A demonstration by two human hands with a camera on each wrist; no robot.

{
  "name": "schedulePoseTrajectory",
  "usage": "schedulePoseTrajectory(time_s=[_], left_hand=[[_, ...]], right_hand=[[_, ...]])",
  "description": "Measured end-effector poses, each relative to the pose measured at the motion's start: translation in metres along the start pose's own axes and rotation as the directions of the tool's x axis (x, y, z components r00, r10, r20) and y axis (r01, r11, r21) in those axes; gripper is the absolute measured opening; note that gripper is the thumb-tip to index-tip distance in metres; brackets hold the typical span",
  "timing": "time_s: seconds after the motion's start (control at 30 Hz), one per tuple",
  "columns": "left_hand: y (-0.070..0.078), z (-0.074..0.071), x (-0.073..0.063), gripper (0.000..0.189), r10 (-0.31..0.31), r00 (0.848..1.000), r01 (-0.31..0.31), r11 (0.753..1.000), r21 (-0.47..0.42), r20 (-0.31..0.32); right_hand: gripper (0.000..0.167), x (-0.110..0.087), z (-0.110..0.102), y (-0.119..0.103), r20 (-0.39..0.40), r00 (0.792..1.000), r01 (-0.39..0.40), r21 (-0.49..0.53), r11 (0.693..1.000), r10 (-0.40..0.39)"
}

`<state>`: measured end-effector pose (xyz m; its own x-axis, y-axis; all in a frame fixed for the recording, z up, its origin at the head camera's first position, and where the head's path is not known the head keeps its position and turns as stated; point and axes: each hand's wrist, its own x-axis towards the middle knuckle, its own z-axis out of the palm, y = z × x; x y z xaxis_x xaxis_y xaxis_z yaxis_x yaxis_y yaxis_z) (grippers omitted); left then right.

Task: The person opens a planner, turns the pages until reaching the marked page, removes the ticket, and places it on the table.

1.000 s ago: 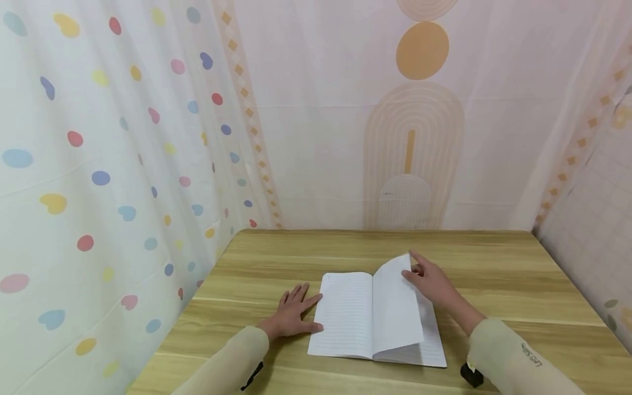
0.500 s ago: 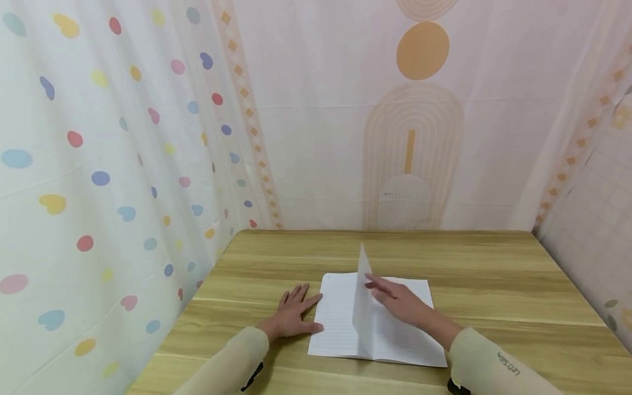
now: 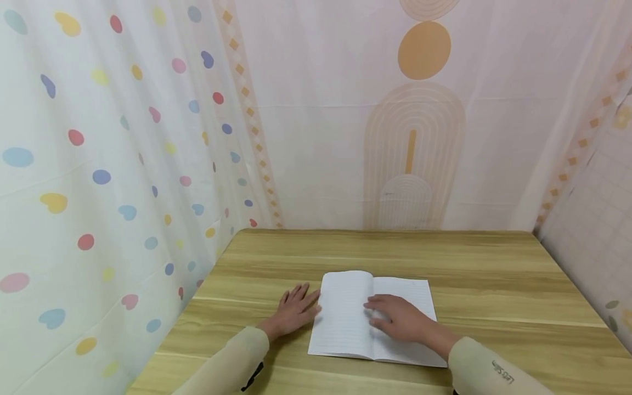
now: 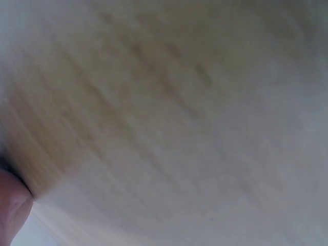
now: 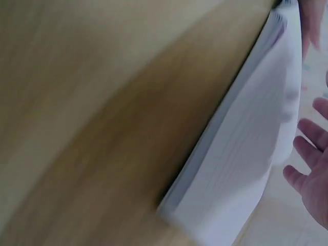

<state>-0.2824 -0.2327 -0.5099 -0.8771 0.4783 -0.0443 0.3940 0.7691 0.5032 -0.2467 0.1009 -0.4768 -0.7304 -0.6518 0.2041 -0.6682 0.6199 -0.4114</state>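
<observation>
An open notebook (image 3: pixel 340 318) with white lined pages lies in front of me in the head view. Its left-hand leaf bulges up a little near the spine. My left hand (image 3: pixel 293 314) rests on the table with fingers spread, thumb and forefinger tips at the notebook's left edge. Over the right-hand page, close to the spine, hovers my right hand (image 3: pixel 402 318), fingers loosely extended and pinching nothing. In the right wrist view, the fingers of my right hand (image 5: pixel 313 169) stand apart beside the pages (image 5: pixel 230 154). Only one fingertip (image 4: pixel 13 205) shows in the left wrist view.
The notebook lies on a wood-grain table (image 3: pixel 276 252), towards its near side. A dotted curtain (image 3: pixel 148 164) hangs on the left, and a pale patterned curtain (image 3: pixel 316 153) hangs behind the table's far edge.
My right hand has swept the leaf from right to left over the spine and released it onto the left side. My left thumb has moved up slightly at the edge.
</observation>
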Motion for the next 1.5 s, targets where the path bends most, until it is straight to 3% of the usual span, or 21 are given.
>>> schedulePoseTrajectory(time_s=[0.07,0.2,0.33,0.47,0.67,1.0,1.17,1.33,1.4,1.5], left_hand=[[0.0,0.0,0.0,0.081,-0.002,1.0,0.002,0.999,0.042,0.013],[-0.002,0.001,0.001,0.095,-0.01,0.999,0.007,0.996,0.093,0.037],[-0.003,0.002,0.002,0.093,-0.012,0.999,0.007,0.995,0.102,0.048],[-0.003,0.002,0.002,0.09,-0.017,0.998,0.011,0.995,0.101,0.053],[-0.003,0.001,0.002,0.089,-0.022,0.998,0.016,0.994,0.107,0.057],[-0.003,0.002,0.002,0.089,-0.018,0.998,0.012,0.994,0.106,0.056],[-0.003,0.001,0.002,0.089,-0.018,0.998,0.012,0.994,0.112,0.056],[-0.003,0.002,0.002,0.089,-0.02,0.998,0.013,0.994,0.109,0.057],[-0.003,0.002,0.002,0.09,-0.017,0.998,0.011,0.994,0.106,0.058],[-0.003,0.002,0.002,0.09,-0.017,0.998,0.011,0.994,0.109,0.058]], right_hand=[[0.04,-0.003,-0.003,0.011,-0.051,0.998,-0.036,-0.022,0.999,0.035],[0.046,-0.016,-0.01,0.036,-0.087,0.978,-0.195,-0.073,0.978,0.188],[0.063,-0.03,-0.016,0.061,-0.061,0.928,-0.374,-0.129,0.919,0.369],[0.078,-0.039,-0.021,0.078,-0.059,0.893,-0.451,-0.123,0.884,0.447],[0.086,-0.04,-0.028,0.08,-0.037,0.889,-0.458,-0.104,0.883,0.457],[0.083,-0.039,-0.028,0.078,-0.028,0.879,-0.477,-0.118,0.871,0.477],[0.074,-0.039,-0.025,0.076,-0.054,0.892,-0.453,-0.113,0.885,0.449],[0.058,-0.035,-0.023,0.077,-0.129,0.911,-0.405,-0.115,0.907,0.391],[0.055,-0.032,-0.023,0.077,-0.16,0.905,-0.409,-0.068,0.91,0.395],[0.057,-0.026,-0.029,0.072,-0.172,0.877,-0.444,0.069,0.893,0.45]])
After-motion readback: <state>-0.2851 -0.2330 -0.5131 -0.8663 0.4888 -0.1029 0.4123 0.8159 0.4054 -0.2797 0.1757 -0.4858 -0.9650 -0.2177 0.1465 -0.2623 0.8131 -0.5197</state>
